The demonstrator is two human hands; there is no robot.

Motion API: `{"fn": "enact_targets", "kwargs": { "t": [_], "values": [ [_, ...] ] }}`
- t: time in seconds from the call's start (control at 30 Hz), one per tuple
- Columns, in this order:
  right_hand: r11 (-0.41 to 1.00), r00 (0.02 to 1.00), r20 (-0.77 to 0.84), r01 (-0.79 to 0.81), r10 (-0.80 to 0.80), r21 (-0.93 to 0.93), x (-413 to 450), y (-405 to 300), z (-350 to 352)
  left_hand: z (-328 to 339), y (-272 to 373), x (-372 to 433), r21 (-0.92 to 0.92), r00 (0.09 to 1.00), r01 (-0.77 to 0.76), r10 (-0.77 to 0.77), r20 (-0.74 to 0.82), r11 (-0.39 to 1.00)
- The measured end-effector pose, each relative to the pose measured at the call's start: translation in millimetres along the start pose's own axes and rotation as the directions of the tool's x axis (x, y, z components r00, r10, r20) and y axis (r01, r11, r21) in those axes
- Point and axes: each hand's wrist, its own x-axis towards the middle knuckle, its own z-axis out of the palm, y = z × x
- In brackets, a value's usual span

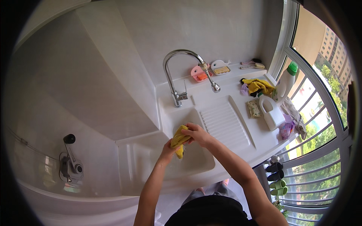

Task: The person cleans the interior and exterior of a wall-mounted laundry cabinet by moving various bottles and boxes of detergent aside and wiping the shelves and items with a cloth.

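Note:
A wet yellow cloth (180,136) is bunched between my two hands, above the basin of a white laundry sink (198,163). My left hand (168,149) grips its lower left part, and a fold of cloth hangs down beside the fingers. My right hand (198,135) holds the upper right part, with fingers wrapped over it. Drops or a thin trickle of water show below the cloth. A chrome gooseneck faucet (181,52) stands behind the basin, its spray head (215,87) off to the right above the ribbed washboard (223,121).
Pink (199,74) and white (220,67) whale-shaped soap dishes and brushes (253,66) line the back ledge. To the right lie a yellow-and-black cloth (258,85), a small packet (253,109), two white jugs (273,114) and a purple package (287,130). A hand crank (72,163) is mounted on the left wall.

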Motion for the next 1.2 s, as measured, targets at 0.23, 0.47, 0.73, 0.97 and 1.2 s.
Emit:
{"fn": "enact_targets", "kwargs": {
  "t": [0.23, 0.47, 0.73, 0.97, 1.2],
  "values": [
    [0.954, 0.964, -0.056, -0.248, 0.260, 0.167, -35, 56, -43, 29, 48, 21, -0.548, 0.959, -0.227, 0.282, 0.017, 0.805],
    [0.925, 0.998, -0.037, -0.038, 0.057, 0.379, 31, 80, -37, 41, 76, 34, -0.433, 0.960, -0.023, 0.142, 0.242, 0.901],
    [0.853, 0.989, 0.140, -0.105, 0.038, 0.512, 13, 71, -12, 51, 71, 39, -0.590, 0.947, -0.049, -0.151, -0.285, 0.806],
    [0.923, 0.891, 0.455, -0.176, 0.002, 0.342, 8, 42, -24, 35, 77, -22, 0.901, 0.781, -0.340, 0.452, 0.430, -0.269],
    [0.974, 0.822, 0.569, 0.136, -0.009, -0.181, 24, 13, -9, 11, 91, -5, 0.722, 0.549, -0.375, 0.489, 0.678, -0.581]
  ]
}}
